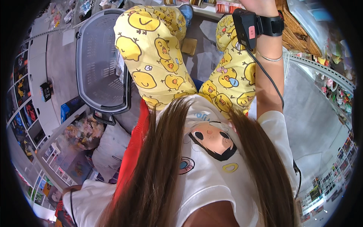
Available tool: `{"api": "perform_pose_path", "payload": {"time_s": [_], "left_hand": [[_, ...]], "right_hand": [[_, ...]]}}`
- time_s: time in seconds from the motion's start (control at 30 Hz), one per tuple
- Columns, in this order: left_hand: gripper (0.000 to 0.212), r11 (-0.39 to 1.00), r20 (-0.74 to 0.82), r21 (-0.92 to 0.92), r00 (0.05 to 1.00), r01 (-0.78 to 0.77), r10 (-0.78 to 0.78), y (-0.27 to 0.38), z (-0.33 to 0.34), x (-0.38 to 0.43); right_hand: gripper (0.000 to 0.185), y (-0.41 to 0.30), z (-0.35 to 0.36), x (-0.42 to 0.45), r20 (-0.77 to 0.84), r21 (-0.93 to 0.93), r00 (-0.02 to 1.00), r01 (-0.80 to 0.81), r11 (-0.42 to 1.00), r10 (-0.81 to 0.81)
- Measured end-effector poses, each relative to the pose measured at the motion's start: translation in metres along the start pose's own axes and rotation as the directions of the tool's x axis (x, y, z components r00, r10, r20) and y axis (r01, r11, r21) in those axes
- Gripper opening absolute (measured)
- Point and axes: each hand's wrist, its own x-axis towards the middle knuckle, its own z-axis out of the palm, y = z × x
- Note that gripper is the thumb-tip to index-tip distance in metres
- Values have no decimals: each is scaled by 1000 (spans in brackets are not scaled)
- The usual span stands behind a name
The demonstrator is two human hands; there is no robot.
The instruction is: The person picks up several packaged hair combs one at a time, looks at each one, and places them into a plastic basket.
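At the top edge, the picture cuts off my right hand (256,3); only its base shows, and its fingers are hidden. A black wrist device (246,28) with a cable is strapped to that forearm, above a thin silver bangle (272,59). Closest to this hand are packs of red and orange ring-shaped items (222,7) on a white shelf (207,12). My left hand is out of view; just the white left sleeve (95,198) shows. In front of me are my bent knees in yellow chick-print trousers (158,56).
A grey plastic shopping basket (97,61) stands against my left leg. Behind it lie a white bag (110,147) and a blue box (71,109). A wooden block (189,46) is on the floor between my feet. At the right is a woven wicker piece (300,34) beside shelves with small goods.
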Motion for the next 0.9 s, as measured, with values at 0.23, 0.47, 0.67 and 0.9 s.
{"api": "perform_pose_path", "payload": {"time_s": [0.23, 0.47, 0.67, 0.9], "left_hand": [[35, 999, -1, 35, 1000, -14, 15, 2, 6, 0], [36, 997, -10, 64, 999, -30, 31, -2, 9, 0], [36, 989, 9, 149, 1000, 0, -1, -19, 10, -2], [37, 744, 157, 663, 956, 84, -248, 9, -12, -49]], "right_hand": [[21, 5, 7, -2, -27, 7, 999, -22, 1000, 22], [19, -5, 10, -2, -18, -9, 997, -71, 997, 71], [20, 6, 12, -3, -38, -14, 996, -85, 996, 85], [20, 5, 19, -4, -63, -20, 995, -81, 997, 80]]}}
